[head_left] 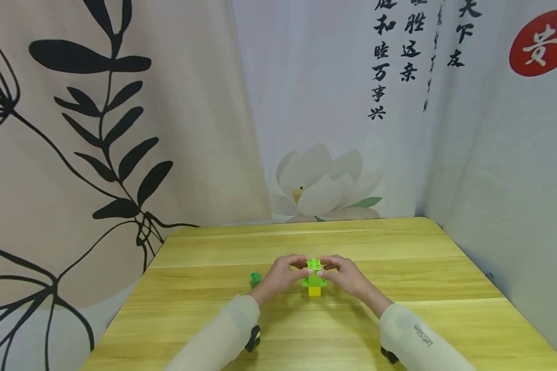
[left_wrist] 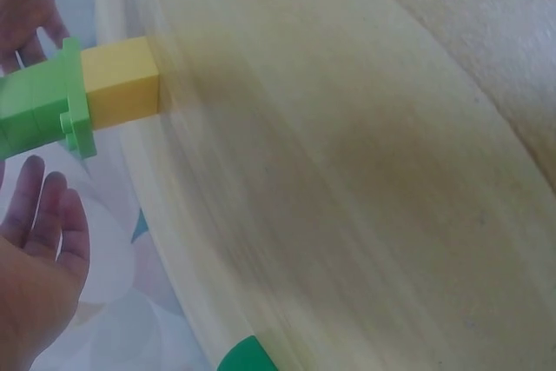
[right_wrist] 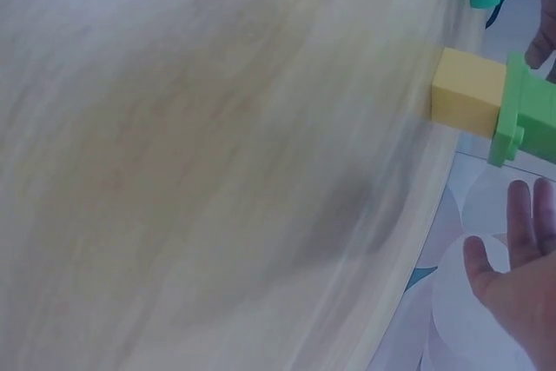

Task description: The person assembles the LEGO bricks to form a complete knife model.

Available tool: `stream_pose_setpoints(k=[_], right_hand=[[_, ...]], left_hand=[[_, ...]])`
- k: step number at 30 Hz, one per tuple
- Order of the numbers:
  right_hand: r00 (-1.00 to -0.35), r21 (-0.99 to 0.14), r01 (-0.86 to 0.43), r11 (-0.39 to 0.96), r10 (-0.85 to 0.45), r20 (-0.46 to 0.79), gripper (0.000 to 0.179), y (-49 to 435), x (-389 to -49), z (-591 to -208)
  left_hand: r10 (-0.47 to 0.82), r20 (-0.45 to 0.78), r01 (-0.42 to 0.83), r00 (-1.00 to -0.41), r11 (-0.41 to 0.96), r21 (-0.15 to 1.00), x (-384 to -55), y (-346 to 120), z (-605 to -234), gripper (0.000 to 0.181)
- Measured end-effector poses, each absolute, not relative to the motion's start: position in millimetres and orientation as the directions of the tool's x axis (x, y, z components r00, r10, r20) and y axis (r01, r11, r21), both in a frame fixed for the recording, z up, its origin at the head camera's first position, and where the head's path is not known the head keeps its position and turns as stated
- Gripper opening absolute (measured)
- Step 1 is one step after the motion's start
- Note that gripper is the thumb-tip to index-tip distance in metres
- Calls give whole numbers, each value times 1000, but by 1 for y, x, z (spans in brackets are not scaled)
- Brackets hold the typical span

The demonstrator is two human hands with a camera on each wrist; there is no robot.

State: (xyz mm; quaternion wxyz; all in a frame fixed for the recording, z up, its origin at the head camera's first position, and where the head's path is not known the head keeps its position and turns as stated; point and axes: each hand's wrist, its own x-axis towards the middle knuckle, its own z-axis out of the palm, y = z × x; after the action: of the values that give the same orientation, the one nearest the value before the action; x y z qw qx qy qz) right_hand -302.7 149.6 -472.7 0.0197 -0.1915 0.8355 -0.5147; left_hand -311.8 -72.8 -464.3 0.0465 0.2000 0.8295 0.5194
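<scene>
Two bare hands meet near the middle of the lower half of the frame, around a block tower (head_left: pixel 314 281) on a wooden table (head_left: pixel 167 309). The left hand (head_left: pixel 284 274) pinches the tower's upper part from the left and the right hand (head_left: pixel 346 275) does the same from the right, each thumb lying against the front; the wrist views do not show these contacts clearly.

Just left of the left hand lies a separate dark green block (head_left: pixel 256 279), near the tower but not touching it; it also shows at the upper right of the right wrist view and, cut off, at the bottom of the left one. Pale sleeves (head_left: pixel 418 335) reach in from the bottom edge, with a dark device (head_left: pixel 253 338) under the left wrist. The hands cover part of the tower's sides. Behind the table hangs a curtain (head_left: pixel 204 154) with black plant shapes at the left, a pale lotus at centre, dark characters above and a red oval in the upper right.

The tower is upright, its long axis vertical: yellow block (head_left: pixel 314 292) at the bottom, a wider green piece (head_left: pixel 312 282) above, and a studded lime block (head_left: pixel 314 264) on top, studs facing up. In the left wrist view the yellow end points right; in the right wrist view, left.
</scene>
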Motion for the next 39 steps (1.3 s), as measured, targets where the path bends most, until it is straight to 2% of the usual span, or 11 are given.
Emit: stream_pose_setpoints(k=[19, 39], right_hand=[[-935, -863, -281, 420, -321, 148, 35, 145, -304, -471], [-939, -862, -263, 433, -320, 125, 35, 145, -307, -475]], left_hand=[[373, 121, 280, -920, 408, 869, -312, -71, -461, 31], [377, 118, 279, -919, 410, 868, -310, -75, -457, 43]])
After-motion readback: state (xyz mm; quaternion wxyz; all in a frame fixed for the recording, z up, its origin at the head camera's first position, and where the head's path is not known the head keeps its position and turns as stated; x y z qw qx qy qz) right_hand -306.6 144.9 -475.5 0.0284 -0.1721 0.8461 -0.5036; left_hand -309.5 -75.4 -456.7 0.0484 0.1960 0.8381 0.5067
